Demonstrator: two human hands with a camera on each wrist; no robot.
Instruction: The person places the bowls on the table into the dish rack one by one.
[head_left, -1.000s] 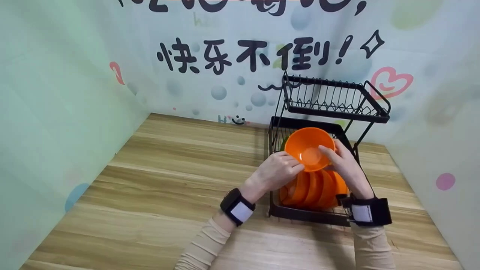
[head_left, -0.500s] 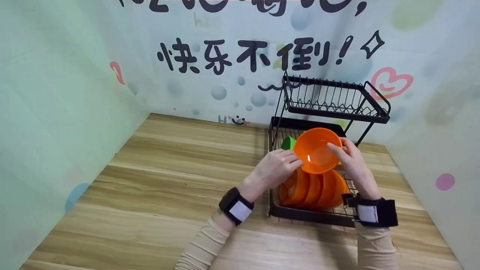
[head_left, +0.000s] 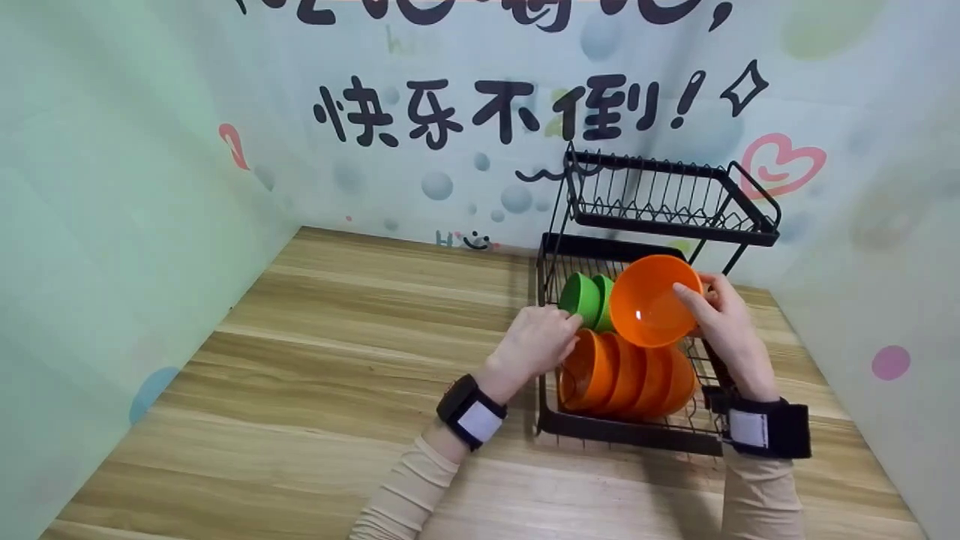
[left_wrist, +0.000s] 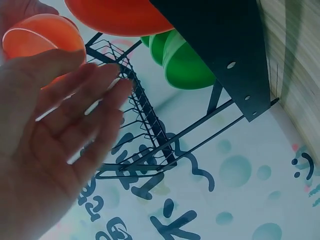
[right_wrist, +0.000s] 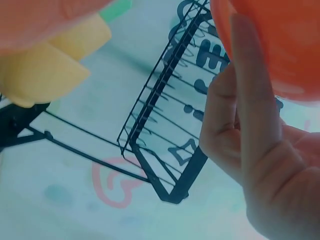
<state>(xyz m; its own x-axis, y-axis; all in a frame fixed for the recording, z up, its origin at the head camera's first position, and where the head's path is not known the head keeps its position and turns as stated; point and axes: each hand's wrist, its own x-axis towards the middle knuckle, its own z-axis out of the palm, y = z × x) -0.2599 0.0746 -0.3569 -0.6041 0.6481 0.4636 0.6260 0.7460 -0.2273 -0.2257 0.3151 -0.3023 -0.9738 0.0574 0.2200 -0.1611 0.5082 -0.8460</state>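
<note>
My right hand (head_left: 731, 330) grips an orange bowl (head_left: 654, 300) by its right side, thumb inside the rim, above the lower tier of a black dish rack (head_left: 630, 433). In the right wrist view that bowl (right_wrist: 295, 45) fills the upper right corner. The left hand (head_left: 534, 341) hovers at the rack's left side, apart from the held bowl, its fingers (left_wrist: 95, 107) loosely bent with nothing in them. Just beyond it, green bowls (head_left: 580, 298) stand on edge in the rack. Several orange bowls (head_left: 628, 375) lean in a row along the rack's front.
The rack's upper wire tier (head_left: 660, 195) overhangs the back of the lower one. Yellow bowls (right_wrist: 45, 70) show in the right wrist view, partly hidden. A wooden tabletop (head_left: 337, 360) extends left of the rack. Printed cloth walls (head_left: 450, 180) enclose the back and sides.
The right hand has moved the orange bowl to the right, uncovering the green bowls. The left hand has let go of the bowl's left rim and stayed near the rack's left side.
</note>
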